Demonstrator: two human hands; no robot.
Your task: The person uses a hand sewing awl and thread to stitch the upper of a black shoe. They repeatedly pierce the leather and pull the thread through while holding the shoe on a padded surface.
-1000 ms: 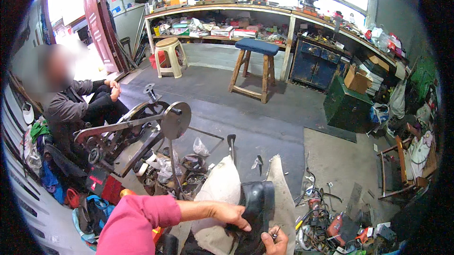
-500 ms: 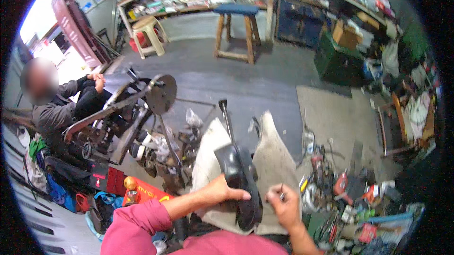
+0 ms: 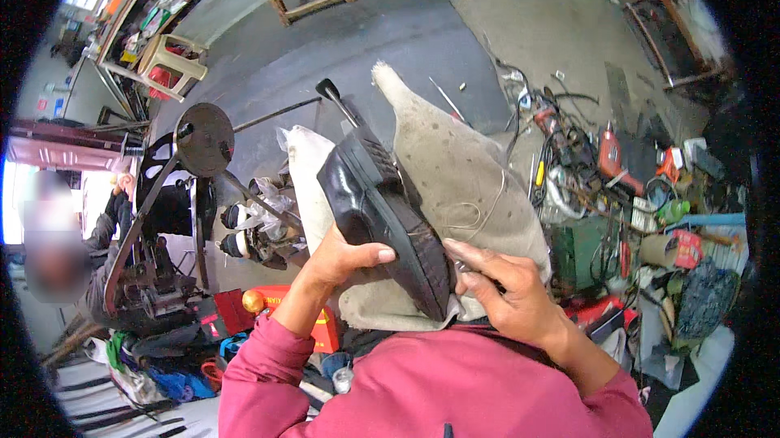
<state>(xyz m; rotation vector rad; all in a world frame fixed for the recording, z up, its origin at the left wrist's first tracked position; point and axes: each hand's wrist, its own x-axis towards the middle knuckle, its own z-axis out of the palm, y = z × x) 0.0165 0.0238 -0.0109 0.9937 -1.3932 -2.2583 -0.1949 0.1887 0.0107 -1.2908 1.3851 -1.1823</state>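
Note:
A black leather shoe [image 3: 349, 186] lies tilted on its side over my lap, its dark ribbed sole [image 3: 402, 223] turned to the right. My left hand [image 3: 345, 259] is closed round the shoe's upper, with the thumb pressed on the sole's edge. At the sole's right edge my right hand [image 3: 508, 284] pinches a thin metal tool, mostly hidden by the fingers. A pale thread [image 3: 471, 214] loops loosely over the stained beige cloth [image 3: 443, 141] on my lap. From beyond the shoe sticks out a metal rod [image 3: 341, 101] with a dark end.
A sewing machine with a round wheel [image 3: 205, 139] stands left, near a seated person [image 3: 97, 247]. An orange-red box [image 3: 325, 328] lies beside my left arm. Tools, cables and a red power drill [image 3: 609, 153] crowd the floor at right. Stools [image 3: 175, 64] stand farther off.
My view has turned down and to the right. The right hand, apart from the shoe before, is now against the sole's edge. My left hand keeps its hold on the shoe.

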